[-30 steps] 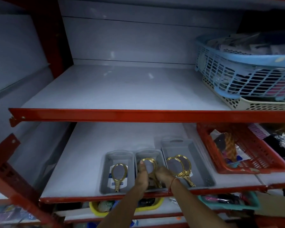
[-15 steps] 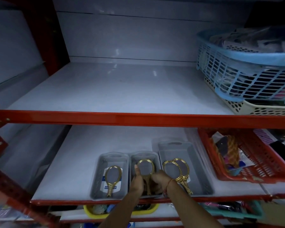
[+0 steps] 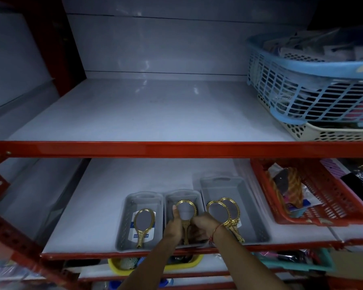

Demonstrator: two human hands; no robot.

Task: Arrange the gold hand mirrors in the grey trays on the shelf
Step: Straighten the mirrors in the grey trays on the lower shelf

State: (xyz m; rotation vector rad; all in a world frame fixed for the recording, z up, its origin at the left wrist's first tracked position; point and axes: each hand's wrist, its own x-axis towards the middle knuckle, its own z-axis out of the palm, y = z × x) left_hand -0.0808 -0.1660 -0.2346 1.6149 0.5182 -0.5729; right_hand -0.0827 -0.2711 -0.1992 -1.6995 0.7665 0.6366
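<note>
Three grey trays stand side by side at the front of the lower shelf. The left tray [image 3: 126,222] holds one gold hand mirror [image 3: 144,223] lying on a white label. Over the middle tray [image 3: 197,197] both hands grip a gold mirror [image 3: 186,212]: my left hand [image 3: 174,226] along its left rim and handle, my right hand [image 3: 203,226] at the handle's right side. The right tray [image 3: 258,214] has two overlapping gold mirrors [image 3: 222,212] leaning at its near left corner.
A red mesh basket [image 3: 333,204] of goods sits right of the trays. The upper shelf carries a blue basket [image 3: 298,84] stacked on a cream one [image 3: 314,132]. A red shelf lip [image 3: 176,148] runs above the trays. Yellow [image 3: 113,266] and teal bins sit below.
The hands have stayed on the mirror in the middle tray, shifting it slightly. The view has tilted a little; other mirrors and trays have not moved.
</note>
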